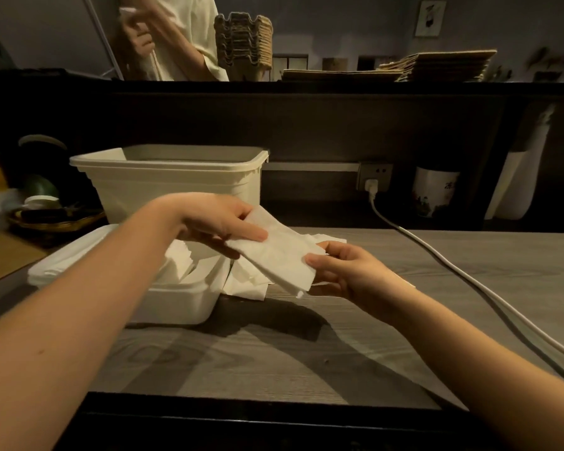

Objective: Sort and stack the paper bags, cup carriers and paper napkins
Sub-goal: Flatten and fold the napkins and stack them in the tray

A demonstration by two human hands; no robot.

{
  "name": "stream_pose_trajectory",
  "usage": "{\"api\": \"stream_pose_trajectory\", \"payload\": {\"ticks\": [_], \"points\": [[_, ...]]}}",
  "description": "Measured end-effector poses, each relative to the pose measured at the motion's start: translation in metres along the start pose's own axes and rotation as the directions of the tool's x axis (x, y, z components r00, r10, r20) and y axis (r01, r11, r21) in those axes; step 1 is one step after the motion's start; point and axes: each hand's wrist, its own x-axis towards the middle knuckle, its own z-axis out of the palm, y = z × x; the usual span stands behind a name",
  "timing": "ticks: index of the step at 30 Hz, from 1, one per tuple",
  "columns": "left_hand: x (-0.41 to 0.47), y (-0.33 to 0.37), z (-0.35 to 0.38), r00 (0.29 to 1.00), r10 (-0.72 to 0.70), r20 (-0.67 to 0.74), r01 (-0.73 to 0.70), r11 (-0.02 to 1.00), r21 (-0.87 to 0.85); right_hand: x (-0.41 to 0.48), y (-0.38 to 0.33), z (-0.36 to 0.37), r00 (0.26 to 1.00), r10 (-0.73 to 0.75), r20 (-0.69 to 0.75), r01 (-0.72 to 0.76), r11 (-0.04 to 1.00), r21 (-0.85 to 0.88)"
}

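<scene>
Right hand [345, 271] and left hand [215, 219] each pinch an end of a napkin [284, 255] above the worktop's [404, 320] left half. Just behind, more napkins [241, 283] spill from a low tub [176, 304]. On the far shelf [339, 87] stand carriers [241, 43] and, seemingly, flat bags [437, 65].

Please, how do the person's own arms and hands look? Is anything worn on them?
The left forearm and the right forearm are bare, with no sleeves in view. The left hand and the right hand wear no gloves, and no ring, watch or bracelet shows.
</scene>
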Motion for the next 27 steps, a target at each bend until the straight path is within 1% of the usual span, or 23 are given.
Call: {"api": "stream_pose_trajectory", "payload": {"ticks": [4,8,10,13,15,18,20,22,23,25,27], "points": [[-0.001,-0.01,-0.019,0.997,-0.038,-0.061,0.039,0.999,0.011,0.01,-0.001,0.021,0.999,0.003,-0.052,0.003,0.993,0.118],[0.001,-0.014,-0.03,0.985,-0.088,-0.15,0.081,0.995,-0.055,0.022,0.0,0.042,0.995,0.01,-0.1,0.008,0.984,0.179],[0.002,-0.018,-0.033,0.974,-0.111,-0.196,0.091,0.99,-0.111,0.027,0.001,0.05,0.994,0.008,-0.108,0.018,0.971,0.237],[0.002,-0.025,-0.036,0.972,-0.108,-0.21,0.066,0.978,-0.199,0.031,0.002,0.058,0.998,-0.002,-0.068,0.024,0.945,0.327],[0.0,-0.028,-0.038,0.971,-0.078,-0.228,0.034,0.981,-0.193,0.031,0.006,0.06,1.0,-0.014,-0.011,0.017,0.939,0.343],[-0.009,-0.03,-0.049,0.966,-0.019,-0.257,-0.006,0.995,-0.099,0.029,0.02,0.057,0.999,-0.002,0.035,-0.009,0.95,0.311],[-0.018,-0.029,-0.062,0.977,0.021,-0.211,-0.009,0.998,0.058,0.028,0.024,0.053,0.999,0.043,0.021,-0.048,0.956,0.291],[-0.026,-0.028,-0.073,0.984,0.03,-0.175,0.012,0.972,0.234,0.029,0.025,0.049,0.999,0.043,0.004,-0.043,0.958,0.283],[-0.027,-0.028,-0.078,0.986,0.023,-0.166,0.026,0.957,0.289,0.03,0.025,0.047,1.0,0.031,-0.003,-0.029,0.957,0.288],[-0.028,-0.029,-0.083,0.989,-0.033,-0.143,0.079,0.941,0.328,0.032,0.024,0.046,1.0,0.015,-0.018,-0.009,0.956,0.294],[-0.027,-0.031,-0.09,0.992,-0.114,-0.055,0.126,0.935,0.33,0.033,0.024,0.044,1.0,0.008,-0.03,0.001,0.96,0.281]]}}
